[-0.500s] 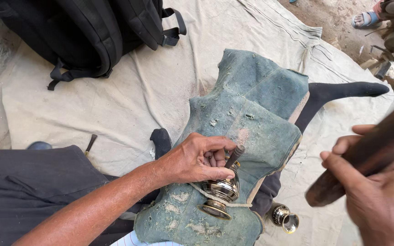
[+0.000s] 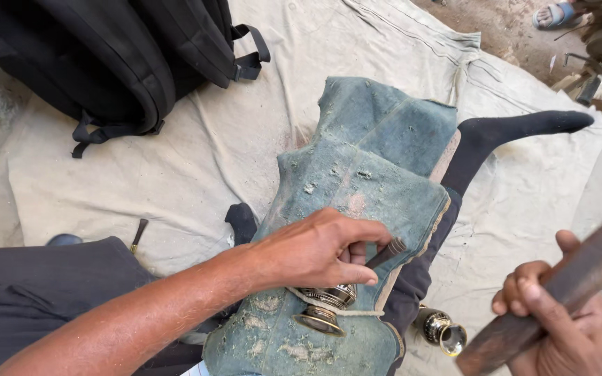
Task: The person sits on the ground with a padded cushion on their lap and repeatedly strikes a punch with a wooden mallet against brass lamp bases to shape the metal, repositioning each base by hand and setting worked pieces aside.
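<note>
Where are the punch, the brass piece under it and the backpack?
punch [image 2: 387,252], head view, on its dark shaft
brass piece [image 2: 323,306], head view, on its ribbed body
backpack [image 2: 106,49], head view, on its black front

Bright, even daylight; soft shadows fall under the left hand [image 2: 315,251]. The right hand [image 2: 559,320] shows slight motion blur; mild wide-angle distortion at edges.

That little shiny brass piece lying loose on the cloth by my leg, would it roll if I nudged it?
Probably. The brass piece looks rounded and barrel-shaped, lying on its side, so it may roll. Its flared end could make it curve. The wrinkled cloth should slow it. Polished metal, likely heavy for its size and slippery.
</note>
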{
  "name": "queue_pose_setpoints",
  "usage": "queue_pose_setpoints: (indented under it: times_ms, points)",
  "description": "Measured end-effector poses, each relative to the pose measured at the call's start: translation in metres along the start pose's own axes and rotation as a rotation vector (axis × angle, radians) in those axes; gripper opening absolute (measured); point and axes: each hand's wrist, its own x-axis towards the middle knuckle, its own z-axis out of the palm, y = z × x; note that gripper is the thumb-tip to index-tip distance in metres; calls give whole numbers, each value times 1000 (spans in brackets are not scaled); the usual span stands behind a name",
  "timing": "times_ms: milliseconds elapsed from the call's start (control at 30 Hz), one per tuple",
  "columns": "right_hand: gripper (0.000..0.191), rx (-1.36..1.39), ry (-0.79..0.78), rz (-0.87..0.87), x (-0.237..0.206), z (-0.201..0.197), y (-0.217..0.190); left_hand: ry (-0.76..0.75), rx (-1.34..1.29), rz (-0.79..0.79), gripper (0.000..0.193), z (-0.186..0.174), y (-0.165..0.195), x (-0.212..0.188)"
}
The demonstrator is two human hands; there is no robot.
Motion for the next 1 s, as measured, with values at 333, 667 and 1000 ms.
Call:
queue_pose_setpoints:
  times_ms: [333,667,1000]
  points:
    - [84,-1009,9,276,-29,-30,33,-121,166,-97,49,-5,21,9]
    - [81,-982,19,-7,-30,-33,28,5,182,98,47,2,19,2]
    - [69,-1037,-213,124,-20,-40,24,-38,186,-17,44,3,24,-3]
